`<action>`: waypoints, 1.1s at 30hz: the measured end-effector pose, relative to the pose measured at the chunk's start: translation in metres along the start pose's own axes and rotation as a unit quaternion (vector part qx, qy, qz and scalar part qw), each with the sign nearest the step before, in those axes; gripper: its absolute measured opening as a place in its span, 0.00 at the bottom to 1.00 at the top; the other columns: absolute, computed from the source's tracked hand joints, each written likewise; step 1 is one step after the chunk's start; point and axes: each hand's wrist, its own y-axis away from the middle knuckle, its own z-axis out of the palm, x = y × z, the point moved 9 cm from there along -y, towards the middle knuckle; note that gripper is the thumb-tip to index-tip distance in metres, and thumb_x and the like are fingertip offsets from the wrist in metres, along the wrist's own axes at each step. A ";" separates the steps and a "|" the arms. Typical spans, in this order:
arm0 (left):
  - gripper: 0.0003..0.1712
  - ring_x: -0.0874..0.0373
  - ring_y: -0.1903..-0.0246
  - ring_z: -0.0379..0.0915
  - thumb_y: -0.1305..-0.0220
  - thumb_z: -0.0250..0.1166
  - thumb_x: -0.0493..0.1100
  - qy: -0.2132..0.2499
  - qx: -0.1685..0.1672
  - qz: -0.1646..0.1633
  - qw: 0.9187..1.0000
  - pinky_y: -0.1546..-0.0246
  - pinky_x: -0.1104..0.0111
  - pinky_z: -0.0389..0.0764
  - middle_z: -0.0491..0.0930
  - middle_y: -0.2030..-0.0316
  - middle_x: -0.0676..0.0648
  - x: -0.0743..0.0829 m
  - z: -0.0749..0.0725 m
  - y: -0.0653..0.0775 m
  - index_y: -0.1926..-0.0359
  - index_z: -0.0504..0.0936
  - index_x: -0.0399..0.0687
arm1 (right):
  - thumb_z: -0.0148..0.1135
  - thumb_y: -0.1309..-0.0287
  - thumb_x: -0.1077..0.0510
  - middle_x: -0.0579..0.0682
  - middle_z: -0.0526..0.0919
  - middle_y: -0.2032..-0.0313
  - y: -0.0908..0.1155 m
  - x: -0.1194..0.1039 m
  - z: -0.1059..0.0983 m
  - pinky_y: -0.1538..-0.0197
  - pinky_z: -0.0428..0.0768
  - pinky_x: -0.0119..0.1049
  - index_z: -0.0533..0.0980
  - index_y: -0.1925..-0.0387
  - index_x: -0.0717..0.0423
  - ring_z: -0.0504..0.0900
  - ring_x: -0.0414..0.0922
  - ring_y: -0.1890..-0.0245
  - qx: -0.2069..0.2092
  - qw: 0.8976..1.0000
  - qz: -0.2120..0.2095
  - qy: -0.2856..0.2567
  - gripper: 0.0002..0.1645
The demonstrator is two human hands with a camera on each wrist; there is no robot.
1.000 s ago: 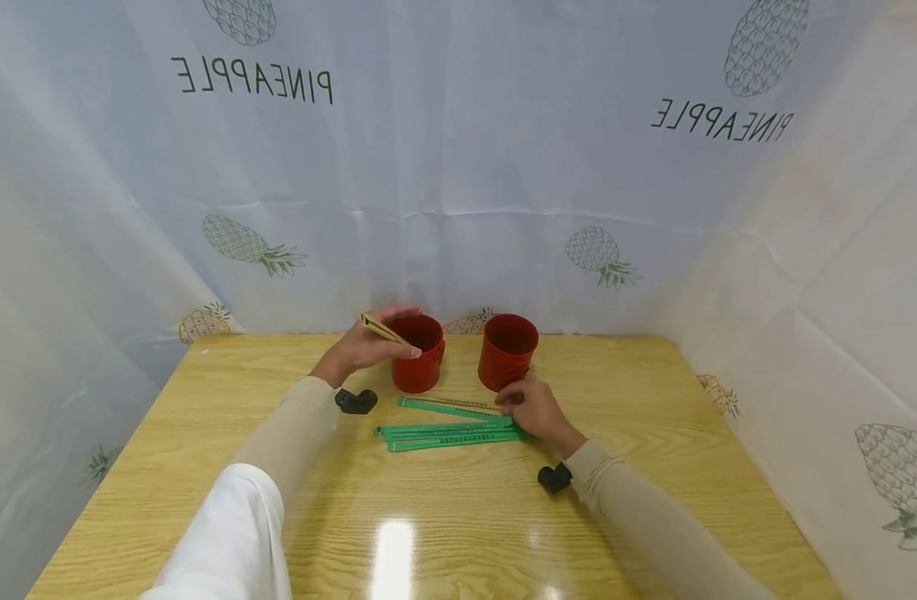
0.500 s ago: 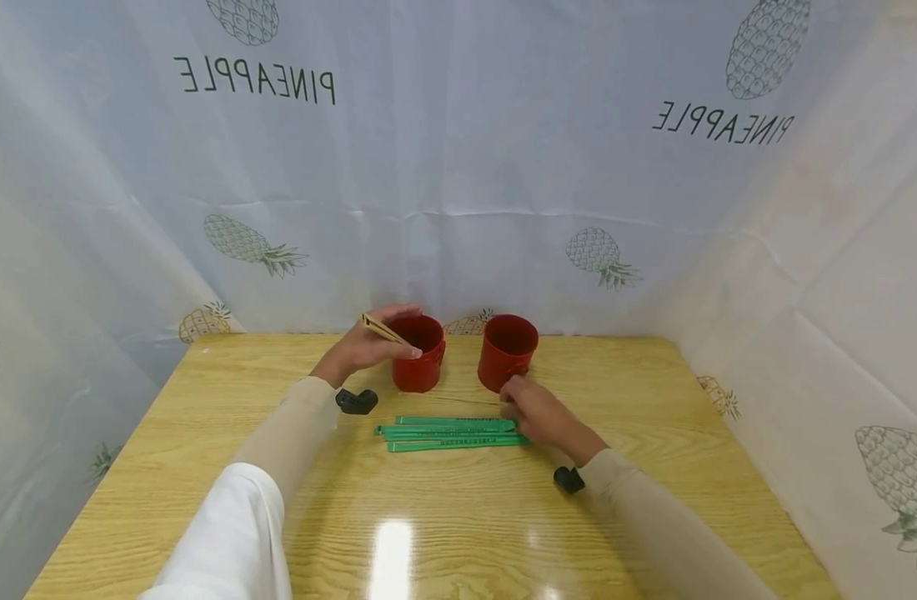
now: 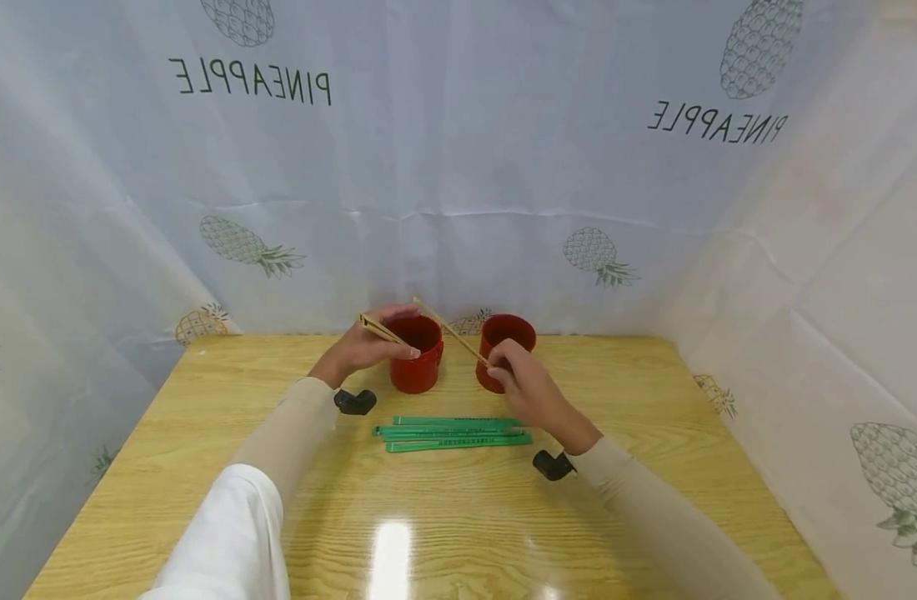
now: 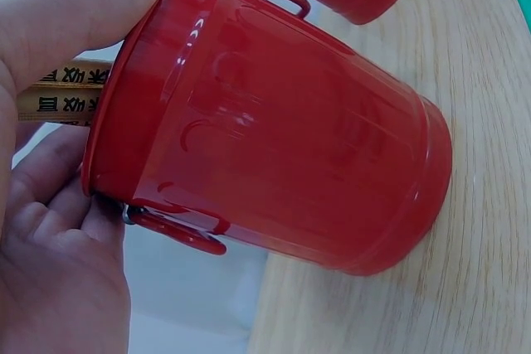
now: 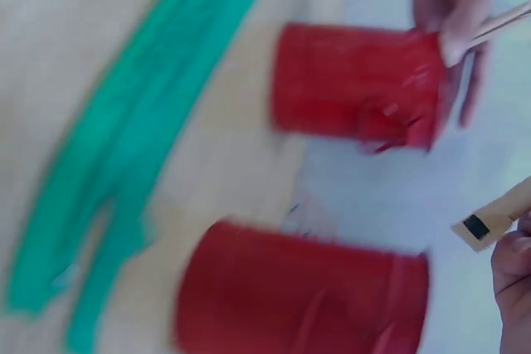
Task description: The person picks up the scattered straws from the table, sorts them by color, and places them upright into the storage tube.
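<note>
My left hand (image 3: 364,343) holds the left red bucket (image 3: 416,375) by its rim, thumb on the near side and fingers at the far side. Brown printed chopstick packets (image 4: 65,104) stick up out of this bucket and lean toward the hand. My right hand (image 3: 535,390) pinches one brown chopstick packet (image 3: 453,333) near its lower end, tilted up to the left between the buckets. Its far end lies close to the left bucket's rim in the head view. Behind the right hand stands the second red bucket (image 3: 489,335), partly covered by the fingers.
Several flat green chopstick packets (image 3: 447,434) lie side by side on the wooden table (image 3: 338,508), in front of the buckets. A white curtain (image 3: 458,167) with pineapple prints hangs right behind the table's far edge. Black wrist cameras (image 3: 553,465) sit at both wrists.
My right hand has lifted the brown packet off the table and swung it up toward the left bucket. One green packet shifted nearer the others. The left hand stayed still.
</note>
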 end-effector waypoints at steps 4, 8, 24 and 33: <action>0.43 0.41 0.32 0.73 0.41 0.77 0.37 -0.009 0.007 0.001 1.000 0.30 0.47 0.75 0.75 0.29 0.40 0.000 -0.001 0.001 0.25 0.71 0.47 | 0.56 0.26 0.67 0.57 0.76 0.65 -0.030 -0.014 0.003 0.62 0.73 0.34 0.72 0.57 0.65 0.70 0.44 0.69 0.038 0.997 -0.007 -0.068 0.03; 0.43 0.40 0.33 0.73 0.40 0.77 0.35 0.001 0.007 0.005 1.000 0.30 0.45 0.74 0.76 0.31 0.38 -0.002 0.000 0.002 0.25 0.70 0.46 | 0.56 0.26 0.68 0.58 0.75 0.66 -0.056 -0.019 0.016 0.60 0.74 0.34 0.72 0.57 0.67 0.72 0.46 0.67 0.053 0.991 0.001 -0.124 0.03; 0.33 0.33 0.44 0.79 0.37 0.71 0.29 0.019 -0.030 0.068 0.997 0.46 0.69 0.85 0.85 0.46 0.47 0.007 0.007 -0.001 0.31 0.76 0.42 | 0.55 0.24 0.65 0.60 0.80 0.55 -0.102 -0.020 0.069 0.49 0.86 0.47 0.71 0.53 0.62 0.81 0.53 0.56 -0.016 0.996 0.060 -0.064 0.04; 0.41 0.41 0.36 0.77 0.37 0.74 0.32 -0.005 -0.006 0.012 1.000 0.32 0.55 0.79 0.78 0.35 0.37 0.000 0.002 -0.002 0.25 0.70 0.41 | 0.55 0.26 0.67 0.60 0.82 0.50 -0.094 -0.008 0.074 0.41 0.84 0.50 0.75 0.46 0.65 0.81 0.56 0.50 -0.037 0.998 0.042 -0.033 0.11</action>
